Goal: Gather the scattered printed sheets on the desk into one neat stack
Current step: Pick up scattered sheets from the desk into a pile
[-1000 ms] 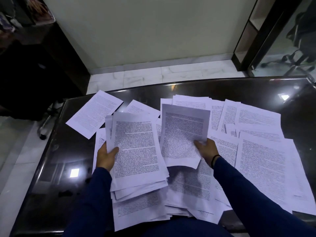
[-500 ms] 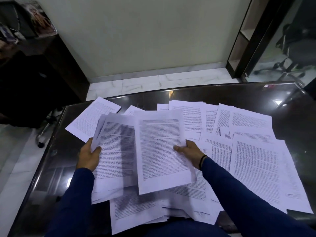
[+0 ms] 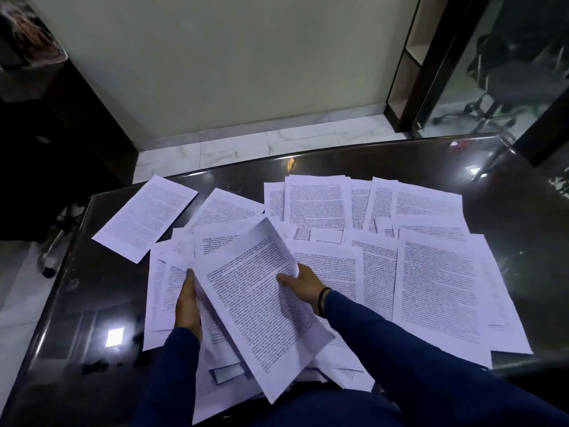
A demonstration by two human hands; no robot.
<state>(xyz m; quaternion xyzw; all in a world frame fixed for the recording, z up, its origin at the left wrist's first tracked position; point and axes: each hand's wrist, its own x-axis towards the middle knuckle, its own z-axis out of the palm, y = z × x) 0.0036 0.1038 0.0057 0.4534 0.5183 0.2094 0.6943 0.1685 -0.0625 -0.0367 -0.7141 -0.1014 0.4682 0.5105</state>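
Note:
A tilted printed sheet lies on top of a loose bundle of sheets near the desk's front edge. My right hand grips this top sheet at its right edge, thumb on the print. My left hand holds the bundle at its left side, fingers hidden under the paper. Several more printed sheets lie spread over the middle and right of the dark glossy desk. One single sheet lies apart at the far left.
The desk's far edge faces a pale wall and a marble floor strip. A dark cabinet stands at the left, a shelf unit and a glass partition with an office chair behind it at the right.
My right hand has carried the top sheet leftward and turned it at an angle over the bundle. My left hand has shifted inward beneath it.

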